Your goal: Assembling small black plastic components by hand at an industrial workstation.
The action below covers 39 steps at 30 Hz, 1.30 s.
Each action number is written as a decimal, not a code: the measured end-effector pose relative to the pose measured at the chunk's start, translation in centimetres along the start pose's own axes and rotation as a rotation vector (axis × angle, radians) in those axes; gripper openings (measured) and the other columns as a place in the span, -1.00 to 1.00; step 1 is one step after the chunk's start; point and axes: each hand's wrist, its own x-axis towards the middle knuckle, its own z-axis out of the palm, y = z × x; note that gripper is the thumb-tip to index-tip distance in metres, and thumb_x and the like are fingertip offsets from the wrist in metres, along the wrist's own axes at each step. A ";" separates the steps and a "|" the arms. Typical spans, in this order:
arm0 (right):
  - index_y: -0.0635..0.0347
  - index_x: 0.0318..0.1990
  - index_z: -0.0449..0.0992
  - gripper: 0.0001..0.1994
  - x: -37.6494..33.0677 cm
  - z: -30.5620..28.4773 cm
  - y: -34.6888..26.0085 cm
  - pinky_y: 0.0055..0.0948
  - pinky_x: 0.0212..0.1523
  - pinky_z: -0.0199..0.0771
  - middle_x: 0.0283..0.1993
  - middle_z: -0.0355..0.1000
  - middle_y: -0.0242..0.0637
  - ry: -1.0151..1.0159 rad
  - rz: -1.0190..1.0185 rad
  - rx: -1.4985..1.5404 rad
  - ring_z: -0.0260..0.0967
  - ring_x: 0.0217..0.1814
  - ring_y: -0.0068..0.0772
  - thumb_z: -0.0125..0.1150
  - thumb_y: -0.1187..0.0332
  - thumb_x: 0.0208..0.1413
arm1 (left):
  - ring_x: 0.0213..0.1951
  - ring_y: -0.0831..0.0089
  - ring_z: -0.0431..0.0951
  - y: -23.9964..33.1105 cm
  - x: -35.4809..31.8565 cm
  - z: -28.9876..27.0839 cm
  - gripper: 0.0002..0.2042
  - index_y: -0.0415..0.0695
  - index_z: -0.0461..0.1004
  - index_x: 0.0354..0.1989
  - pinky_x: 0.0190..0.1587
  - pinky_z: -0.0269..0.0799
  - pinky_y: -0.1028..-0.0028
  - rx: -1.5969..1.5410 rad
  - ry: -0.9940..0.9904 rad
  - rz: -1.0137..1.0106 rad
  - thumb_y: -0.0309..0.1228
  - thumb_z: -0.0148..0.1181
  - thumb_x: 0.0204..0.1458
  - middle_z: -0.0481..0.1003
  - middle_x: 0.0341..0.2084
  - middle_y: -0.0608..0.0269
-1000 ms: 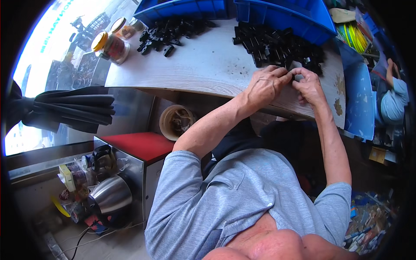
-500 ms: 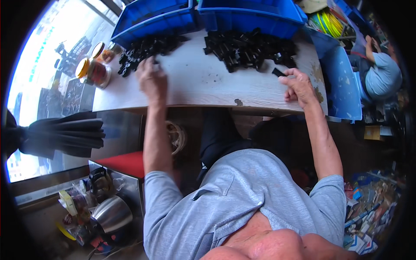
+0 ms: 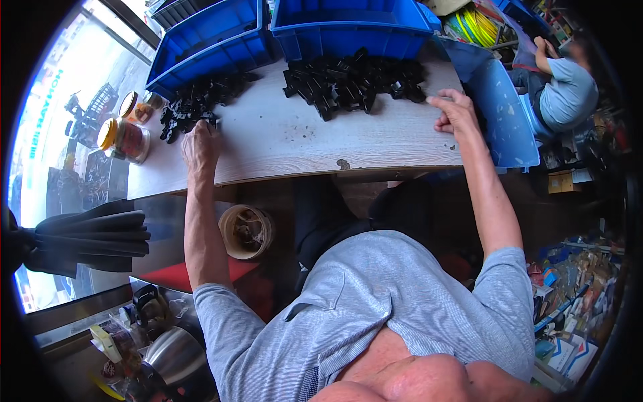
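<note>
on the table [image 3: 258, 137], left hand [image 3: 201, 149] partly hides black parts [image 3: 179, 116].

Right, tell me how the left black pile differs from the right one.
The left pile covers less of the table; the right pile spreads wider. The left hand is at the left pile's near edge; the right hand is beside the right pile's right end. Both are black, jumbled heaps in front of blue bins.

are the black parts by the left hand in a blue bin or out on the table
Out: the small black parts lie on the white tabletop, in front of the left blue bin, by the left hand.
</note>
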 end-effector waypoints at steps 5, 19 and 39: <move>0.13 0.01 0.54 -0.57 0.1 2.8 -0.3 -0.47 -0.65 0.50 -0.46 0.45 -0.32 -0.007 -0.018 -0.214 0.31 -0.65 -0.56 0.50 0.28 -0.04 | -0.21 -0.09 0.64 0.3 -0.2 -0.4 -0.77 -0.13 0.63 -0.16 -0.10 0.52 0.08 -0.166 -0.029 0.003 -0.33 0.07 0.18 0.62 -0.31 -0.14; 0.14 -0.26 0.60 -0.86 0.8 3.2 0.7 -0.52 -0.67 0.44 -0.55 0.42 -0.42 -0.060 -0.056 -0.256 0.30 -0.69 -0.61 0.41 0.37 0.04 | -0.19 0.00 0.64 0.0 -0.7 0.0 -0.70 -0.07 0.62 -0.02 -0.07 0.52 0.14 -0.179 -0.021 0.350 -0.48 0.18 0.06 0.63 -0.28 -0.07; 0.12 -0.19 0.63 -0.82 -0.3 4.1 0.0 -0.52 -0.70 0.41 -0.53 0.46 -0.36 0.000 -0.111 -0.398 0.32 -0.69 -0.60 0.38 0.31 0.08 | -0.23 0.18 0.69 5.7 -5.9 0.7 -0.69 -0.14 0.55 0.03 -0.16 0.60 0.37 -0.513 0.177 0.423 -0.59 0.25 0.09 0.64 -0.21 0.02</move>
